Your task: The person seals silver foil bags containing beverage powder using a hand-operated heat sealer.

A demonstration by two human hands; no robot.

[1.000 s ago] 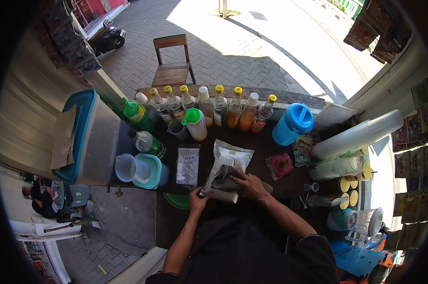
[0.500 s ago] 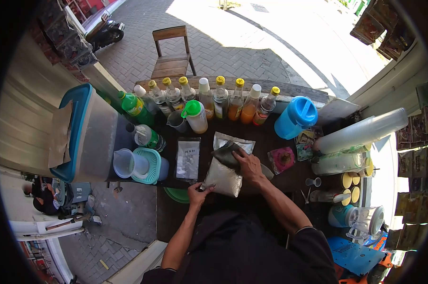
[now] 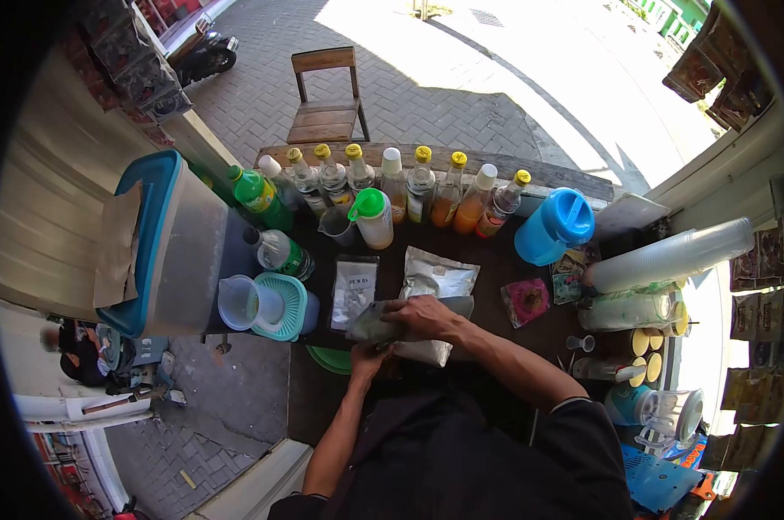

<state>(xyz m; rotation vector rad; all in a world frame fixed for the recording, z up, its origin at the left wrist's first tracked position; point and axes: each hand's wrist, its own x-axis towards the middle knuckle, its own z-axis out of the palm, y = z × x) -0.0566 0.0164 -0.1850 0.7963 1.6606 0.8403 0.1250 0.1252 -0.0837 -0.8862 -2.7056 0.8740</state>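
A dark grey-green cloth [image 3: 373,322] is bunched in my right hand [image 3: 422,316], whose fingers are closed around it. My left hand [image 3: 368,360] is just below, at the cloth's lower edge; its fingers are partly covered and blurred. Under my right hand lies a silver-white packet [image 3: 439,273], its lower end showing below my wrist. Left of the packet is a flat clear plastic pack with a white printed label [image 3: 354,293], and the cloth overlaps its lower right corner. A pink item in clear plastic [image 3: 526,302] rests to the right.
Several bottles with yellow or white caps [image 3: 420,178] line the far edge, near a green-lidded shaker [image 3: 374,218]. At right are a blue pitcher [image 3: 555,227] and stacked plastic cups [image 3: 673,253]. A teal-lidded tub [image 3: 179,251] and a teal basket [image 3: 281,303] stand left.
My right hand has moved the cloth left and down, off the packet and toward my left hand. My left hand has left the packet's lower corner. The whole view has shifted slightly.
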